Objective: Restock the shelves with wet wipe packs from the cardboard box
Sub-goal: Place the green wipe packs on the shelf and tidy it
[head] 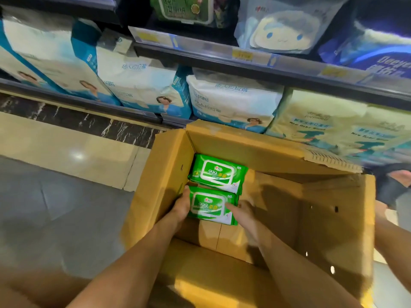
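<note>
Bright overhead light, blurred edges — fisheye

Single view only, head camera, wide angle with curved edges. Looks forward and steeply down from above into open cardboard box, close, box fills lower centre and right. Both forearms enter from bottom edge. Store shelves run tilted across top, near. Floor at left. No second view, so no shared part.

Two bare forearms – no sleeves

Left hand and right hand ungloved; behind the fingers, wrists without watch or band.
</note>
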